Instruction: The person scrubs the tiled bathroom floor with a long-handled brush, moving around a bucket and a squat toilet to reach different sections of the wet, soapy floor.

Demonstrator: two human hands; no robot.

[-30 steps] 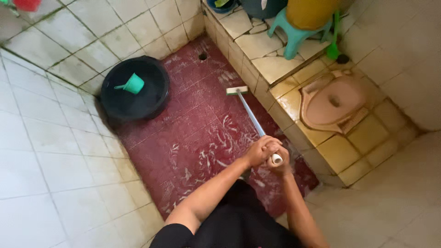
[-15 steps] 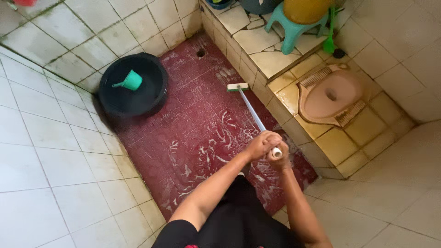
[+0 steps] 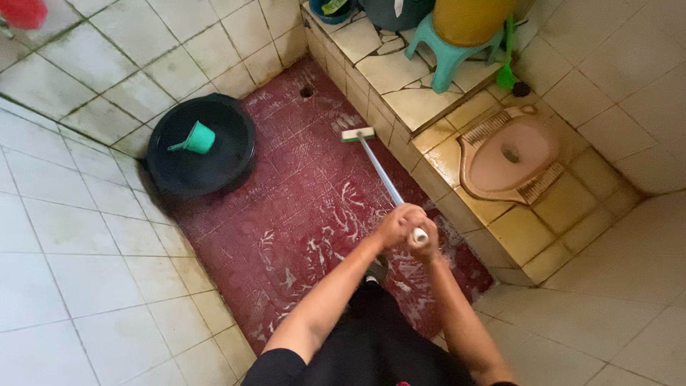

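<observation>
Scrubbing step, mid-stroke, judging by the soapy streaks on the red floor [image 3: 286, 214].

Left to right: black basin [image 3: 201, 150] sits at the floor's left edge against the wall, a green scoop [image 3: 197, 139] inside it. Drain hole [image 3: 306, 91] at the floor's far corner. Brush [image 3: 357, 134] head rests on the floor near the far right edge, just beside the raised step [image 3: 400, 100]; its pole runs back toward the person.

Left hand [image 3: 394, 226] and right hand [image 3: 427, 241] are touching, both curled tight around the pole's near end, fingers fully closed, white end cap showing between them.

On the step: teal stool [image 3: 446, 57] under a yellow tub [image 3: 471, 18], then the squat pan [image 3: 509, 154] further right.

Next move likely calls for a firm two-handed push or pull keeping the head flat on the floor, working the near and left tiles, clear of the basin.
</observation>
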